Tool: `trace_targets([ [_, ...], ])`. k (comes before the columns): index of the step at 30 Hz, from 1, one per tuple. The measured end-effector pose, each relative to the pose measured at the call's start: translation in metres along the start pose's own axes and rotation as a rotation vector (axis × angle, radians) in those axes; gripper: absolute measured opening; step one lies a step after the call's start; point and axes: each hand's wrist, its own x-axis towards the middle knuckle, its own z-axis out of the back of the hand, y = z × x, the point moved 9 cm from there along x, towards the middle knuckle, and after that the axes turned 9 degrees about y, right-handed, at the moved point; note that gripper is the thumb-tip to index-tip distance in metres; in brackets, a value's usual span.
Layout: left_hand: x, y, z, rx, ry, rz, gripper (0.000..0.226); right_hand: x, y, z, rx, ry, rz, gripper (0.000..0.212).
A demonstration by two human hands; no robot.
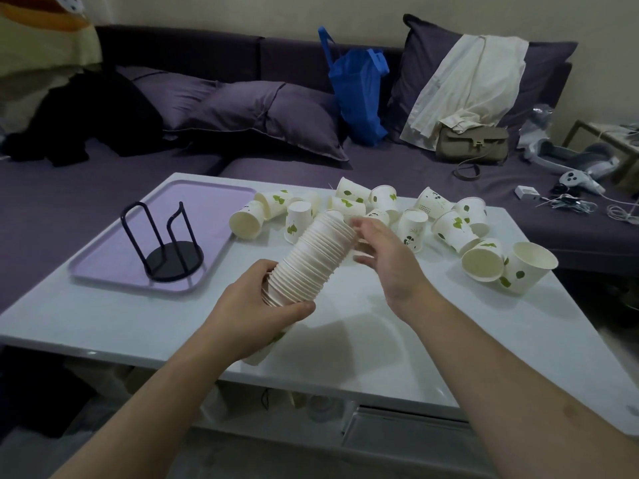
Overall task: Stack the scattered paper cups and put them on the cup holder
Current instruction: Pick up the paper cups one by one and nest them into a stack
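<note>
Stack: a long column of nested white paper cups (313,261), held tilted above the table, its lower end toward the person and its upper end slanting away to the right.
Left hand: the left hand (257,305) grips the lower part of the stack, fingers wrapped round the far side and thumb along the near side.
Right hand: the right hand (389,252) sits at the upper end of the stack, fingers loosely spread and part-curled; its fingertips touch or nearly touch the top rims. Whether they pinch a separate cup cannot be told.
Loose cups: a scatter of white paper cups with green leaf prints (453,229) lies across the far and right part of the table, most on their sides, a few upside down, several touching.
Nearest loose cups: two cups on their sides (511,264) at the right edge, mouths toward the viewer.
Cup holder: a black wire cup holder with a round flat base and two upright loops (166,243), standing upright, well apart from the stack on its left.
Tray: a flat lilac rectangular tray (103,257) under the holder, at the table's left side.
Table: a glossy white low table (345,357) carrying all of the above.
Background: a dark purple sofa (311,160) behind the table, with purple cushions (262,112), a blue bag (359,95), a pale garment (466,81) and a grey-brown handbag (472,145).
</note>
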Motion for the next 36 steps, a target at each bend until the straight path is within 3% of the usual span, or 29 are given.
trace_targets([
  [3,0.002,0.008,0.01,-0.06,-0.035,0.015,0.059,0.014,-0.004,0.017,-0.395,-0.175,-0.052,0.027],
  [7,0.006,0.013,0.017,-0.071,-0.034,0.013,0.059,0.035,-0.013,0.005,-0.8,-0.178,-0.06,0.037],
  [15,0.011,0.02,0.035,-0.088,-0.06,0.009,0.057,0.067,-0.035,-0.007,-0.87,-0.355,-0.233,0.069],
  [18,0.013,0.027,0.039,-0.103,-0.063,0.02,0.055,0.076,-0.046,-0.005,-0.855,-0.359,-0.266,0.065],
  [23,0.013,0.028,0.04,-0.107,-0.062,0.027,0.055,0.07,-0.043,0.002,-0.686,-0.362,-0.209,0.041],
  [27,0.012,0.023,0.041,-0.11,-0.065,0.02,0.055,0.056,-0.049,0.009,-0.169,-0.256,-0.251,0.018],
  [31,0.007,0.02,0.039,-0.075,-0.043,0.001,0.057,0.033,-0.032,0.003,0.286,-0.137,-0.231,0.027],
  [36,-0.003,0.017,0.038,-0.024,-0.015,-0.023,0.057,0.019,0.002,-0.001,0.383,-0.02,-0.09,0.043],
])
